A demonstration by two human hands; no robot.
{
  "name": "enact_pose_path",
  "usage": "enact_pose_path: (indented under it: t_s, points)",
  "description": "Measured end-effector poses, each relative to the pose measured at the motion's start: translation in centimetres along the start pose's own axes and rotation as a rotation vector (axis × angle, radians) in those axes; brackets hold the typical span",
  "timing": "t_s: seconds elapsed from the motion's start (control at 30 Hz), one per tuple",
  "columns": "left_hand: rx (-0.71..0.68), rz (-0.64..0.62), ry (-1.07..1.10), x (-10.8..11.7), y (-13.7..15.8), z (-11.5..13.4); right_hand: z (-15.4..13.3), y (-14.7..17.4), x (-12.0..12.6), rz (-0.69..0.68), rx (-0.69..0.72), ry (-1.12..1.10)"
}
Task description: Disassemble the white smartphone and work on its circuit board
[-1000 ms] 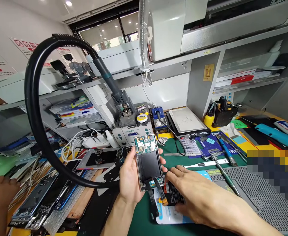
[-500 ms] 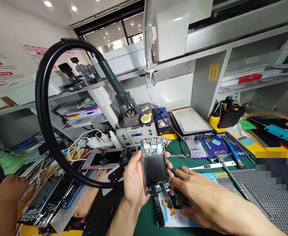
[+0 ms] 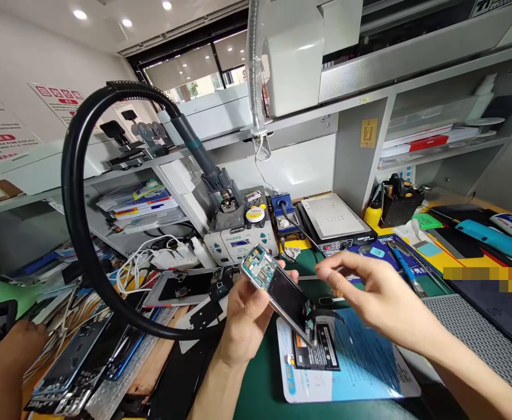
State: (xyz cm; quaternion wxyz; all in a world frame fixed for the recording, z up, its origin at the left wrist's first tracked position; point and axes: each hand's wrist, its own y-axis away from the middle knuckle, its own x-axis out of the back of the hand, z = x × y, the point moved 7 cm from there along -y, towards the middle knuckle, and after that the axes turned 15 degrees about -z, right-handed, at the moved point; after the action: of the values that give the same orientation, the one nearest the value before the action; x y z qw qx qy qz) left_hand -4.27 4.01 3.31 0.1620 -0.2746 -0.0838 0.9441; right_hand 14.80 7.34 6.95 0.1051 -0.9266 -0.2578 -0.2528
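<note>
My left hand is wrapped around an opened smartphone, tilted with its lower end toward the right. Its green circuit board shows at the top, with a black panel below. A black flex cable sticks out of the phone's lower end to the right. Raised to the right of the phone, my right hand has thumb and fingertips drawn together; whatever is between them is too small to make out. Beneath the phone, a black phone battery lies on a blue and white card.
A thick black hose loops on the left from a hot-air station. Behind stands a hot plate. Phone parts crowd the left. Another person's hand holds a dark object at far left. A perforated grey mat lies right.
The phone has tilted in my left hand, its lower end swinging right. My right hand has lifted off the card, uncovering more of it and the battery. The view has shifted slightly.
</note>
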Motion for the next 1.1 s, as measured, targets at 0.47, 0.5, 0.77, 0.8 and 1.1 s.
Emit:
enact_pose_path:
  t_s: [0.47,0.5,0.77,0.8,1.1]
  points:
    - [-0.165,-0.118,-0.541,-2.0,0.9,2.1,-6.1,3.6,-3.3,-0.028,0.558,0.086]
    - [-0.161,-0.103,-0.551,-2.3,0.9,2.2,-5.8,3.4,-3.5,-0.052,0.520,0.055]
    - [-0.125,0.051,-0.584,-3.3,1.0,2.6,-4.7,2.8,-3.9,-0.134,0.374,-0.015]
    - [-0.119,0.032,-0.598,-3.2,1.0,2.6,-4.7,2.8,-3.9,-0.139,0.371,-0.015]
    - [-0.063,-0.120,-0.698,-2.5,1.0,2.5,-4.6,2.9,-3.8,-0.113,0.398,-0.011]
